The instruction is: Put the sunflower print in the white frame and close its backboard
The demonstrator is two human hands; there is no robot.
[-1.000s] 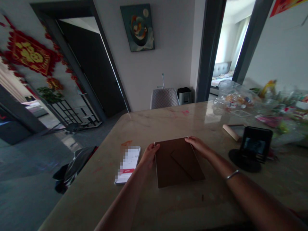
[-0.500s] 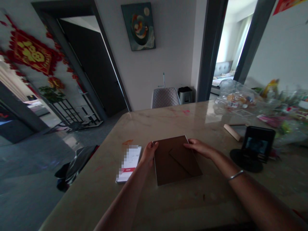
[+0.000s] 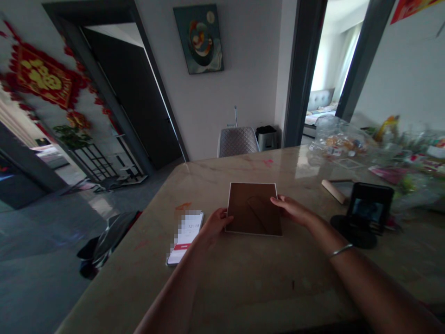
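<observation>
At a marble table (image 3: 222, 287), your brown-backed photo frame (image 3: 253, 208) lay flat between your hands, its strut folded down. Your left hand (image 3: 215, 222) was at the frame's lower left corner and your right hand (image 3: 292, 209) at its right edge, the 2 held apart; I cannot tell whether they gripped it. A smartphone (image 3: 185, 237) lay just beside your left hand.

On the stone table (image 3: 243, 287), a phone (image 3: 185, 237) lies near the left edge (its lit screen is blurred), a black stand (image 3: 353, 233) sits toward the right, and a quilted chair (image 3: 238, 142) stands beyond.
</observation>
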